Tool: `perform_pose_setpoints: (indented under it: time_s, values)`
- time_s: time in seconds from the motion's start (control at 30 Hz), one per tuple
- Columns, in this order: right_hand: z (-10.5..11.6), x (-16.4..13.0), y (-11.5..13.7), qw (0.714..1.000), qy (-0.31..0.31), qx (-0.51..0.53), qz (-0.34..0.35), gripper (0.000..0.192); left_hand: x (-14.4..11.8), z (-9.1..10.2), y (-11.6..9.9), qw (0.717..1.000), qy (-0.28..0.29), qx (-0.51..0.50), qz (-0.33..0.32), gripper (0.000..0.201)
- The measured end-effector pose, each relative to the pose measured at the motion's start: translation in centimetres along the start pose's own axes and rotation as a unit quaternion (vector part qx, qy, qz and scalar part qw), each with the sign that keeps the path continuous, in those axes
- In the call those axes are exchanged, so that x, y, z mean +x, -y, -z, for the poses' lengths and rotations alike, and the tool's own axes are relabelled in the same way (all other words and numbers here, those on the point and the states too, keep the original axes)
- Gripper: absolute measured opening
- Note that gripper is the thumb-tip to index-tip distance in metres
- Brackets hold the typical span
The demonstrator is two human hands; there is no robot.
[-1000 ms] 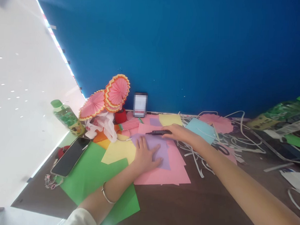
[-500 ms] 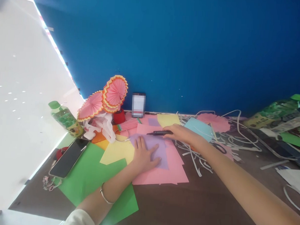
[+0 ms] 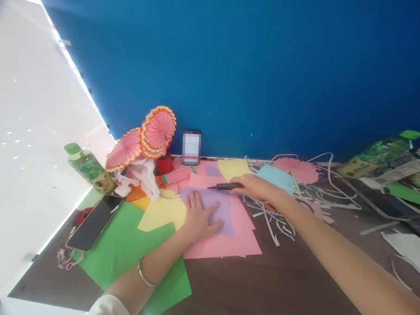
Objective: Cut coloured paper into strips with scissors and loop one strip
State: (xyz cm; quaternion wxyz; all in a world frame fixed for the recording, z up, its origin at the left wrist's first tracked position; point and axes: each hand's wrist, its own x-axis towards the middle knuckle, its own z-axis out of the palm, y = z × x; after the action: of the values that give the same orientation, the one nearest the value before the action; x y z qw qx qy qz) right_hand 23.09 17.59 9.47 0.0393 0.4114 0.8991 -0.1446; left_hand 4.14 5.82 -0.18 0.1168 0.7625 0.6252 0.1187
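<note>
Left hand (image 3: 197, 221): pressed palm-down on the purple paper (image 3: 226, 219), fingers spread wide, holding nothing; a thin bracelet (image 3: 144, 273) circles the wrist.
Right hand (image 3: 247, 185): closed around a slim black tool (image 3: 222, 187), with the forearm stretched in from the lower right.
Black tool: lies nearly level along the far edge of the purple paper, its thin tip pointing left; from where I stand it could be a pen or a craft knife, and I can't tell whether the tip touches.
Purple paper: under the left hand, on top of the pink sheets (image 3: 223, 250), near the middle of the dark table (image 3: 260, 289).
Left of the hands: a yellow sheet (image 3: 160, 215) overlaps a large green sheet (image 3: 121, 235), and a dark-screened phone (image 3: 94, 223) lies slantwise by the green one's edge.
Back of the table: pleated pink rosettes (image 3: 158, 131) stand beside a small upright screen (image 3: 191, 148), near the blue wall (image 3: 251, 75).
Right of the hands: a light-blue sheet (image 3: 276, 177) rests among a tangle of white strips (image 3: 271, 225).
Bottles: one green-capped bottle (image 3: 88, 168) leans at far left, another bottle (image 3: 379, 153) slants at far right.
</note>
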Motion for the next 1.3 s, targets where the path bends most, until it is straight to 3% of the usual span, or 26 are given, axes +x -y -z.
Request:
perform_pose_setpoints:
  time_s: [0.97, 1.3]
  values:
    - [-0.6, -1.3, -3.5, 1.000, 0.002, -0.005, -0.023, 0.037, 0.1, 0.0, -0.2, 1.000, 0.008, 0.011, 0.007, 0.064]
    - [0.2, -2.4, -3.3, 0.998, 0.028, -0.035, -0.054, 0.037, 0.1, 0.0, -0.2, 1.000, 0.009, 0.008, 0.008, 0.064]
